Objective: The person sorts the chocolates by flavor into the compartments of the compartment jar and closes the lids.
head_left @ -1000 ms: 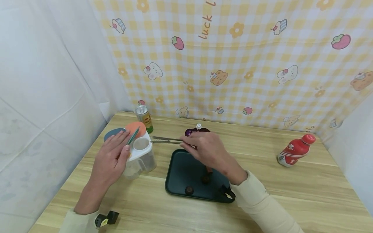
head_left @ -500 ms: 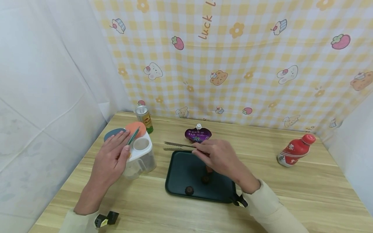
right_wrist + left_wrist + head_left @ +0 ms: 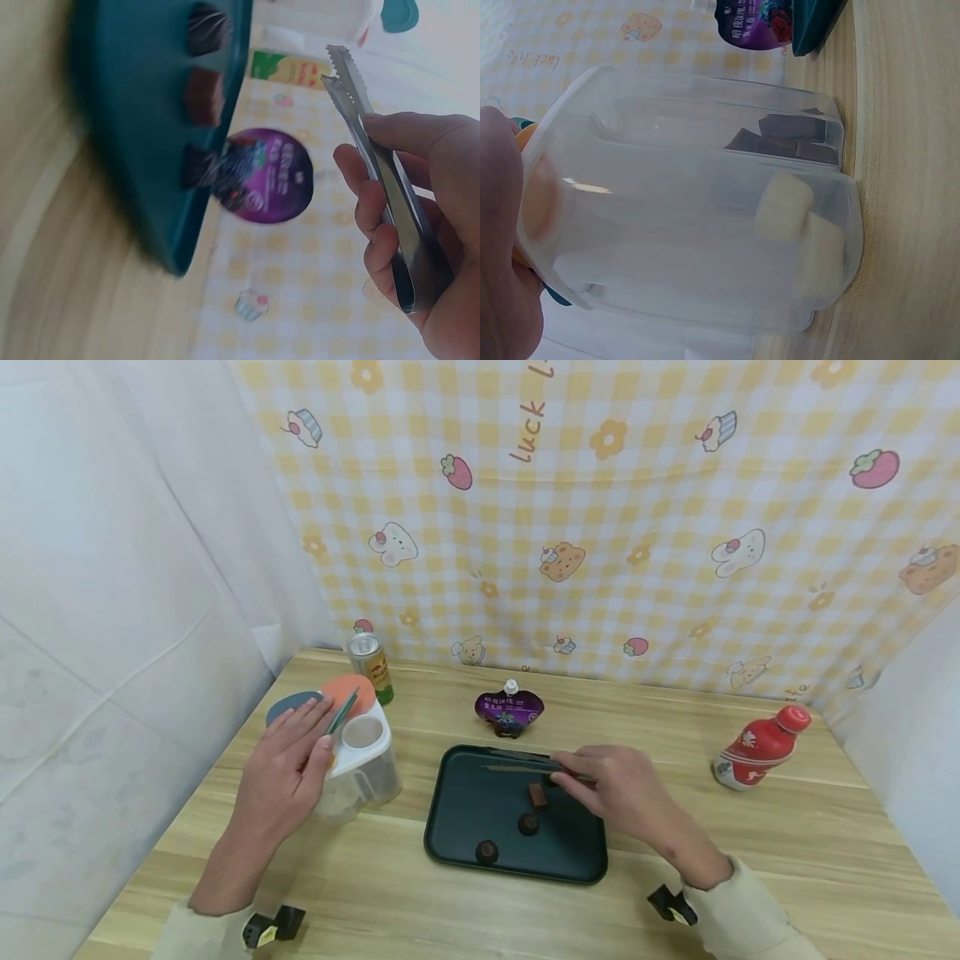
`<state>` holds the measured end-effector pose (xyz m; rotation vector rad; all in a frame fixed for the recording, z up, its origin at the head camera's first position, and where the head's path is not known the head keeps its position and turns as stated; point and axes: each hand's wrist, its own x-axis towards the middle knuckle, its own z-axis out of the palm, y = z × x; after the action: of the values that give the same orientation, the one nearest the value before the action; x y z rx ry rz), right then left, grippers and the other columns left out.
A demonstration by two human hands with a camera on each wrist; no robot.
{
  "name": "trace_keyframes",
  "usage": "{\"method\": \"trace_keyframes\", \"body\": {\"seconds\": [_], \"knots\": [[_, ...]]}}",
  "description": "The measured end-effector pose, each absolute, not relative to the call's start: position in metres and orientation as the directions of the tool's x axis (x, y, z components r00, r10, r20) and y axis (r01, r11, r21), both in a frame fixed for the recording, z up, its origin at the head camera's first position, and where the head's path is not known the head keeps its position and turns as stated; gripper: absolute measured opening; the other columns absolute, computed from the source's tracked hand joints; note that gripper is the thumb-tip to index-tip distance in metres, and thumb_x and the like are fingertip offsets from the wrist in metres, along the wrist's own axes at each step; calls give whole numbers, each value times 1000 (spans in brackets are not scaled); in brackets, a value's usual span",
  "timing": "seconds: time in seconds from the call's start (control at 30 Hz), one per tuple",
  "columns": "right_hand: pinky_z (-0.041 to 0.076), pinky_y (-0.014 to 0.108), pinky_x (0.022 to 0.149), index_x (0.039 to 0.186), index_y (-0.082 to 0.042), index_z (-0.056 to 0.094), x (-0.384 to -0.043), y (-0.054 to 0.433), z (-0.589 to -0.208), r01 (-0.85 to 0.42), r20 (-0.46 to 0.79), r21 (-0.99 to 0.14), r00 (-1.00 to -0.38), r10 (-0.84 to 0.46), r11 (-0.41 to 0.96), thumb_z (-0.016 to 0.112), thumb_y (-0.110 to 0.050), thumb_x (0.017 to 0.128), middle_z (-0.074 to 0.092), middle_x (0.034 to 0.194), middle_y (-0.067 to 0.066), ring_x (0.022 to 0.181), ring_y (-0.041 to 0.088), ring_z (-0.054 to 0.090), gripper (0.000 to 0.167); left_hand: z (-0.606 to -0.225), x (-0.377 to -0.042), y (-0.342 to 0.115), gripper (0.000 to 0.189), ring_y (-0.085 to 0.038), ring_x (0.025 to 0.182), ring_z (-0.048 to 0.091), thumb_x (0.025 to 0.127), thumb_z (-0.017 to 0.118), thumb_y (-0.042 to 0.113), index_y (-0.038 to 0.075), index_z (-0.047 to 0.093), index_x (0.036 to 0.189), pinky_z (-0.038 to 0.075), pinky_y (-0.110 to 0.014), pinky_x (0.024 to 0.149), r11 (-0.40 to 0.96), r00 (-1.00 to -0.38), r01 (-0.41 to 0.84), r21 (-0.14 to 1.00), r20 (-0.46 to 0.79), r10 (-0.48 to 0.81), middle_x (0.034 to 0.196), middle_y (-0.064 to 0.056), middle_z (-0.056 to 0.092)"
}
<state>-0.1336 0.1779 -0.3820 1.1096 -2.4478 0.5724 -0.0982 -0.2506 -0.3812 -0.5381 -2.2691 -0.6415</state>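
Observation:
My right hand (image 3: pixel 618 789) holds metal tongs (image 3: pixel 401 214) over the dark green tray (image 3: pixel 465 802); their serrated tips are apart with nothing between them. Below them on the tray lie a reddish-brown block (image 3: pixel 537 795) and dark round chocolates (image 3: pixel 528 824), one partly hidden by the tongs. My left hand (image 3: pixel 281 777) rests with straight fingers on the top of a clear compartmented container (image 3: pixel 378 772). One lid flap (image 3: pixel 343 710) stands raised beside a round opening. Inside, the left wrist view shows dark chunks (image 3: pixel 795 139) and cream-coloured pieces (image 3: pixel 821 255) in separate compartments.
Behind the container stands a drink can (image 3: pixel 371 668). A purple pouch (image 3: pixel 510 712) with a white cap lies beyond the tray. At the right, a red bottle (image 3: pixel 761 747) stands on the wooden table (image 3: pixel 750 860). A checked cloth (image 3: pixel 600 527) hangs behind.
My right hand has moved right and nearer, carrying the tongs from beside the container opening to over the tray. The purple pouch has come into full view. My left hand stays put.

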Motion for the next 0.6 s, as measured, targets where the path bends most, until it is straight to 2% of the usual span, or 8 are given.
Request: {"method": "trace_keyframes", "body": {"seconds": [0.17,0.3,0.43,0.6], "knots": [[39,17,48,108,-9,82,-128,196,-386,-747,456,-219,-647,-610,628,82,-18,89,74,84,-5,59,-4,52,21,-382,-100,-251,42,-40,131,56,108,50,25,-5,65,134,30,-42,120,776,-647,561,288,738,193,140,-17,61],[43,17,51,108,-9,82,-125,209,-390,-717,397,-241,-688,-607,655,81,-20,90,76,89,-3,62,-4,56,21,-383,-101,-251,44,-40,130,56,108,50,27,-5,65,134,29,-42,120,773,-641,566,285,743,196,140,-17,61],[45,16,52,107,-9,82,-124,221,-394,-718,389,-239,-688,-613,654,82,-20,89,76,90,-1,63,-4,58,21,-384,-100,-251,45,-41,130,56,109,49,28,-5,65,134,29,-42,120,775,-638,566,281,744,197,140,-18,61],[39,15,48,106,-10,82,-124,230,-395,-722,381,-249,-686,-621,645,83,-18,88,74,86,-5,59,-7,48,20,-384,-100,-251,46,-41,130,56,109,48,29,-5,65,134,30,-43,120,774,-637,567,281,746,196,140,-17,61]]}}
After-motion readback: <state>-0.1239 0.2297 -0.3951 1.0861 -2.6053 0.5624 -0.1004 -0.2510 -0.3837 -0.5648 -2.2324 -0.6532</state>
